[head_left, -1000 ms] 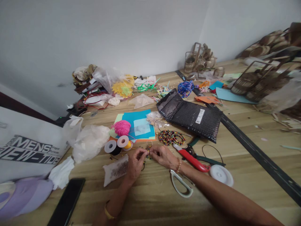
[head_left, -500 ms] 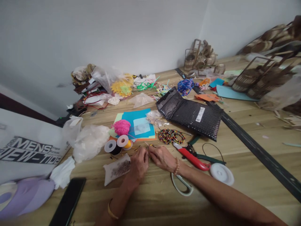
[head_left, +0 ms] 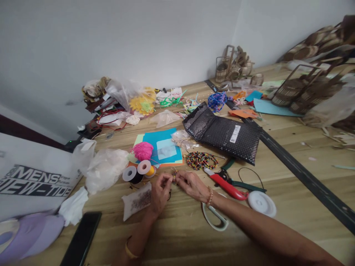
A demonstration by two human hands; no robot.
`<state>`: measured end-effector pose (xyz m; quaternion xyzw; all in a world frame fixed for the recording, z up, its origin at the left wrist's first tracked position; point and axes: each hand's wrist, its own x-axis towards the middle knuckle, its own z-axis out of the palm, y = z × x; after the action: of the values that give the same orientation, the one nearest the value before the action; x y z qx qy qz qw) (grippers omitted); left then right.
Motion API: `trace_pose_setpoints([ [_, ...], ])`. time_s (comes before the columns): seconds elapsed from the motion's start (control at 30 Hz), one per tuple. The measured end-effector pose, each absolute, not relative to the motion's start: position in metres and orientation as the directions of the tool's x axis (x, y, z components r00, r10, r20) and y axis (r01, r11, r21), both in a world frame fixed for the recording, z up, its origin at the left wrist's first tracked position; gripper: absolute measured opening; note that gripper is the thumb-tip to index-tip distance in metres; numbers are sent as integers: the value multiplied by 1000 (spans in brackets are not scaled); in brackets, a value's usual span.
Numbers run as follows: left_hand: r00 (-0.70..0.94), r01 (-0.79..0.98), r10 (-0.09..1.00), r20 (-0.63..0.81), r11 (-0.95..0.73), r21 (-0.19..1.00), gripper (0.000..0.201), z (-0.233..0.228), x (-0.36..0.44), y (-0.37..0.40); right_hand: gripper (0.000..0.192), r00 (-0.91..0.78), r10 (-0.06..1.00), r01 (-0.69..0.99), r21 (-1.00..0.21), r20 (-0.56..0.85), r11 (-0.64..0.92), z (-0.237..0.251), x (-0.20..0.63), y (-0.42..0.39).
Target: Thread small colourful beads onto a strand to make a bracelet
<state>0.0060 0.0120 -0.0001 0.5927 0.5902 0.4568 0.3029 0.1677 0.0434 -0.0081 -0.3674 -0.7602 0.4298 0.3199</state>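
Observation:
My left hand (head_left: 160,192) and my right hand (head_left: 192,185) meet over the wooden table (head_left: 183,236), fingertips pinched together on a small beaded piece (head_left: 174,178) with a thin cord. A coil of multicoloured beads (head_left: 201,160) lies just beyond my right hand. A small clear bag of dark beads (head_left: 136,200) rests beside my left hand. Spools of thread (head_left: 138,171) and a pink yarn ball (head_left: 142,150) sit to the upper left of my hands.
Red-handled pliers (head_left: 226,186), white scissors (head_left: 216,218) and a white round spool (head_left: 261,203) lie by my right forearm. A black padded mailer (head_left: 223,133), blue paper sheets (head_left: 162,146), plastic bags (head_left: 104,168), a phone (head_left: 81,238) and woven baskets (head_left: 302,96) surround the area.
Both hands stay pinched on the beaded piece with small finger shifts; they dipped toward the table half a second ago and have lifted slightly. The view drifted a little.

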Motion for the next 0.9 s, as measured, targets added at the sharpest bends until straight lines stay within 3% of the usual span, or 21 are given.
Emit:
trace_pose_setpoints([
  [0.17,-105,224,994,-10,34,974,22,3,1,15,20,-523,840,258,-913,145,318,-8,168,44],
  [0.33,-101,96,988,-115,125,988,23,-1,-2,17,21,-513,850,250,-926,121,283,-8,169,46],
  [0.6,-117,154,991,-71,89,984,16,2,-2,19,24,-537,828,219,-921,162,322,-8,170,47],
  [0.9,-53,329,994,96,-73,942,15,0,-2,15,21,-556,819,269,-902,142,339,-7,169,46],
])
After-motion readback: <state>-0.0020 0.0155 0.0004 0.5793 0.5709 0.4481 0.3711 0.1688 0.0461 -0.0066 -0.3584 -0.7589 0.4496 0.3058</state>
